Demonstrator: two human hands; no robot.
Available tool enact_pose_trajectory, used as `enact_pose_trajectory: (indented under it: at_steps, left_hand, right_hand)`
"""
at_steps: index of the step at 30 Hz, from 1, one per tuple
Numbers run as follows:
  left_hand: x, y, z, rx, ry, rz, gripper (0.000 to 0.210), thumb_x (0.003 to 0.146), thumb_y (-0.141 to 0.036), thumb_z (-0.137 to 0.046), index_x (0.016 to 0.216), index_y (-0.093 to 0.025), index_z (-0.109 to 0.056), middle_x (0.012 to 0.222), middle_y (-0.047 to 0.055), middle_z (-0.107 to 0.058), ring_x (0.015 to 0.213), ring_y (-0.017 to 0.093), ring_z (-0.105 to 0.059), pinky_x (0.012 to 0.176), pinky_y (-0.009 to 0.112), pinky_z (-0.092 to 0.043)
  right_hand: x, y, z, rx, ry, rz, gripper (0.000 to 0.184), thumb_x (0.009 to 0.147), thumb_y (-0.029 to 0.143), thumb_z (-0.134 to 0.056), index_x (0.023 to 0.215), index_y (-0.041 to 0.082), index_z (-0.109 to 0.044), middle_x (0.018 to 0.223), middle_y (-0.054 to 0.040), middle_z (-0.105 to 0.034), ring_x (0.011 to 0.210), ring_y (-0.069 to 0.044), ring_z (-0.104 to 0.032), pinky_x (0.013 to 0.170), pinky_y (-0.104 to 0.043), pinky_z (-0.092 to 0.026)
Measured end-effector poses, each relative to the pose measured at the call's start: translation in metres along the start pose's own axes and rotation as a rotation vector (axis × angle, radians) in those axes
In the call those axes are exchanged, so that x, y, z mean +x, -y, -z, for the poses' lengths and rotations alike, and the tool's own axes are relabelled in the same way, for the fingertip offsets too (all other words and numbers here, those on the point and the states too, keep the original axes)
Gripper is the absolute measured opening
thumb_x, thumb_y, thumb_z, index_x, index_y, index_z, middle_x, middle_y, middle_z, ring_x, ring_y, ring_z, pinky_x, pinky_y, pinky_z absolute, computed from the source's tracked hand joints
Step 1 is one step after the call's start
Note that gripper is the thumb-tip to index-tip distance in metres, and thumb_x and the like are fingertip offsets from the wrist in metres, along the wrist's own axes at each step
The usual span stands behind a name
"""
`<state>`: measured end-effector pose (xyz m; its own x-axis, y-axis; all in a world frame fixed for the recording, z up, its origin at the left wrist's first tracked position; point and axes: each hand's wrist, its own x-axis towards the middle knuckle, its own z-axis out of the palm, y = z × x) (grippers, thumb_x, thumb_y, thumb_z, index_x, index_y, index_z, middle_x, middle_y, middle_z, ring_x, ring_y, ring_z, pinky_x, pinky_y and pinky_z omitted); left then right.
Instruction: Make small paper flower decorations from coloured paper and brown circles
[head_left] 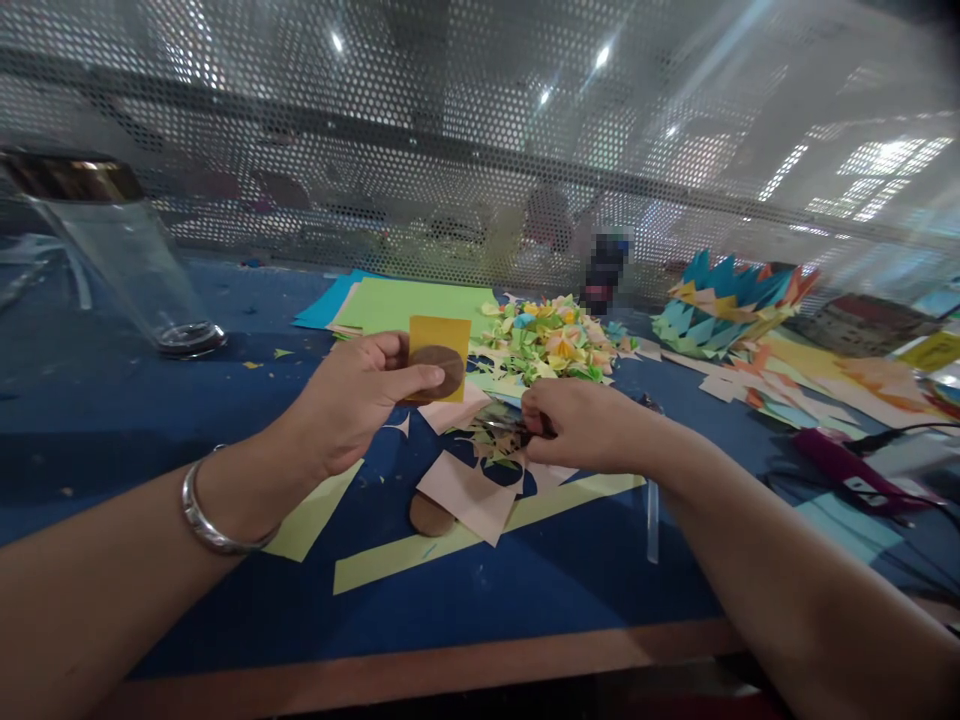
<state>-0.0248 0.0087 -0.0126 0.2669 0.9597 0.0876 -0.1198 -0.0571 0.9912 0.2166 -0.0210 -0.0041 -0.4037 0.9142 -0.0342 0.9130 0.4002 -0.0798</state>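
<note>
Thumb on top, my left hand (349, 395) pinches a small yellow paper piece (440, 328) together with a round brown disc (451, 364) that lies against its face. To the right and slightly lower, my right hand (589, 425) is closed around the dark handles of scissors (504, 422). The blades point left, beneath the yellow paper and apart from it; their tips blur into the scraps behind. Below the hands, a second brown disc (431, 516) lies partly under a pale pink sheet (474, 497). A long yellow-green strip (382, 568) crosses the table there.
Behind my hands are green sheets (427, 300) and a heap of cut paper bits (562, 335). A clear bottle (135, 260) stands left. Folded paper crowns (727, 305), a purple device (855, 470) and cables are at right. A perforated metal screen (465, 140) borders the back.
</note>
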Motion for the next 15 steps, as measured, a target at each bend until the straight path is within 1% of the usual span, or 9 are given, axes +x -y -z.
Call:
enact_pose_trajectory:
  at_steps: [3, 5, 7, 9, 11, 13, 15]
  left_hand:
    - [0.0, -0.001, -0.001, -0.018, 0.016, -0.004, 0.031, 0.073, -0.022, -0.076, 0.104, -0.016, -0.072, 0.108, 0.008, -0.074, 0.099, 0.02, -0.068, 0.091, 0.031, -0.052]
    - [-0.001, -0.002, -0.002, -0.034, 0.029, -0.002, 0.031, 0.075, -0.022, -0.076, 0.105, -0.016, -0.071, 0.11, 0.007, -0.073, 0.098, 0.019, -0.068, 0.091, 0.03, -0.052]
    - [-0.003, -0.004, -0.003, -0.054, 0.046, 0.01, 0.03, 0.076, -0.021, -0.075, 0.105, -0.016, -0.071, 0.111, 0.007, -0.073, 0.098, 0.019, -0.068, 0.089, 0.03, -0.052]
    - [-0.005, -0.005, -0.005, -0.071, 0.059, 0.029, 0.029, 0.076, -0.021, -0.075, 0.105, -0.016, -0.071, 0.112, 0.008, -0.073, 0.099, 0.019, -0.068, 0.087, 0.029, -0.052]
    - [-0.007, -0.007, -0.007, -0.08, 0.069, 0.051, 0.029, 0.076, -0.022, -0.076, 0.104, -0.016, -0.071, 0.113, 0.009, -0.073, 0.101, 0.02, -0.067, 0.085, 0.029, -0.052]
    - [-0.008, -0.008, -0.007, -0.087, 0.072, 0.065, 0.029, 0.076, -0.023, -0.077, 0.104, -0.017, -0.071, 0.115, 0.008, -0.072, 0.103, 0.02, -0.067, 0.085, 0.028, -0.052]
    - [-0.009, -0.009, -0.008, -0.092, 0.076, 0.075, 0.03, 0.076, -0.024, -0.078, 0.104, -0.018, -0.071, 0.115, 0.008, -0.072, 0.103, 0.02, -0.067, 0.085, 0.028, -0.052]
  right_hand:
    - [0.001, -0.005, 0.0, 0.091, -0.036, 0.013, 0.02, 0.073, 0.025, -0.06, 0.068, 0.021, -0.042, 0.062, 0.0014, -0.049, 0.054, -0.012, -0.039, 0.051, -0.028, -0.024]
    - [0.002, -0.006, 0.001, 0.166, -0.096, 0.03, 0.024, 0.076, 0.022, -0.057, 0.067, 0.021, -0.035, 0.057, 0.0039, -0.04, 0.052, -0.01, -0.035, 0.051, -0.029, -0.023]
    - [0.003, -0.005, 0.002, 0.25, -0.177, 0.035, 0.024, 0.079, 0.019, -0.055, 0.068, 0.022, -0.033, 0.057, 0.0055, -0.035, 0.051, -0.01, -0.032, 0.051, -0.028, -0.023]
    - [0.003, -0.001, 0.002, 0.369, -0.259, 0.025, 0.02, 0.082, 0.02, -0.055, 0.072, 0.022, -0.037, 0.06, 0.0059, -0.036, 0.052, -0.01, -0.033, 0.051, -0.027, -0.024]
    - [0.003, 0.005, 0.004, 0.512, -0.31, 0.005, 0.014, 0.087, 0.027, -0.057, 0.083, 0.022, -0.044, 0.06, 0.0064, -0.04, 0.051, -0.01, -0.036, 0.05, -0.026, -0.026]
    - [0.001, 0.011, 0.005, 0.618, -0.311, -0.016, 0.019, 0.091, 0.039, -0.058, 0.094, 0.023, -0.049, 0.055, 0.0082, -0.039, 0.046, -0.009, -0.034, 0.046, -0.025, -0.023]
    - [-0.001, 0.017, 0.007, 0.669, -0.285, -0.036, 0.026, 0.092, 0.048, -0.058, 0.098, 0.023, -0.052, 0.049, 0.0102, -0.033, 0.041, -0.008, -0.027, 0.044, -0.025, -0.018]
